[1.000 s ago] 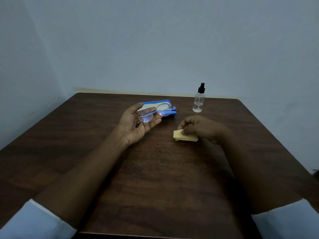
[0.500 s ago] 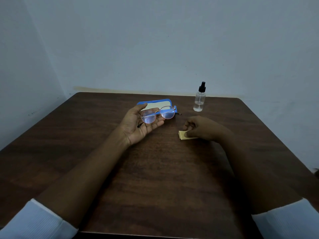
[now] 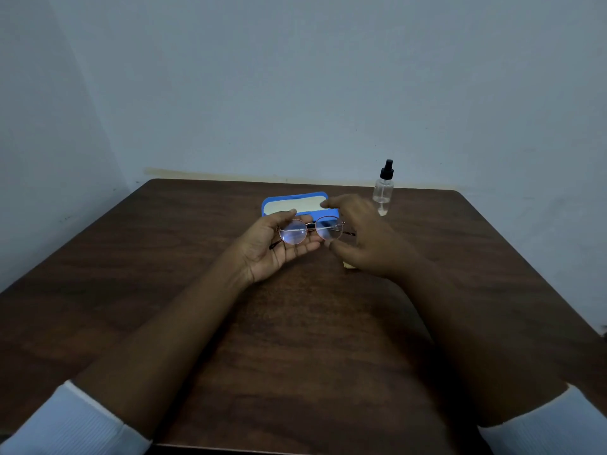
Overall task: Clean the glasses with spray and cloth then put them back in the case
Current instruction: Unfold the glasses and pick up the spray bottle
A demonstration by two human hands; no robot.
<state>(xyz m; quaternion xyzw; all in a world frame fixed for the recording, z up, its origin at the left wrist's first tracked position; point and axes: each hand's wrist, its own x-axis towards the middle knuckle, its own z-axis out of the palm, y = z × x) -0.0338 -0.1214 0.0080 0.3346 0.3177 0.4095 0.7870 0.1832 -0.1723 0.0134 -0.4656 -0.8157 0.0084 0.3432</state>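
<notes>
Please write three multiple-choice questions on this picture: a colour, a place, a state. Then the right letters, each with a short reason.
1. What colour is the shell of the open hard glasses case?
A. red B. green C. blue
2. Where does the clear spray bottle with the black top stand?
A. inside the case B. on the brown wooden table, right of the case C. on the floor
3. The round glasses with the thin metal frame are
A. held in the left hand B. lying in the case C. folded flat on the table

1 C: blue rim, pale lining.
2 B: upright beyond the right hand.
3 A: the left fingers curl around the frame.
</notes>
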